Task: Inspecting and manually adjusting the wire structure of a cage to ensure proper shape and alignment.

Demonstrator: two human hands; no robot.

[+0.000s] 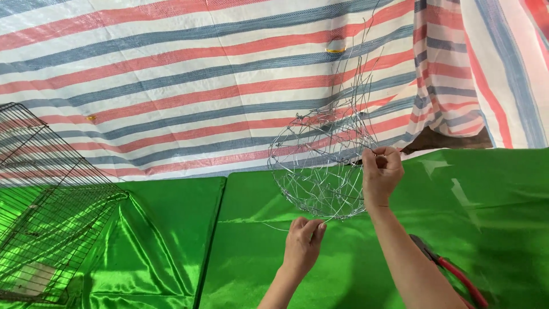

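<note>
A round basket-like frame of thin silver wire (320, 166) hangs in the air above the green cloth, with loose wire ends rising from its top. My right hand (380, 171) pinches the frame's right rim, fingers closed on the wire. My left hand (303, 240) is lower, its fingertips pinched on a wire at the frame's bottom edge.
Shiny green cloth (474, 217) covers the table. A dark wire-mesh rack (51, 212) lies at the left. Red-handled pliers (452, 272) rest on the cloth behind my right forearm. A striped red, blue and white tarp (171, 86) hangs across the back.
</note>
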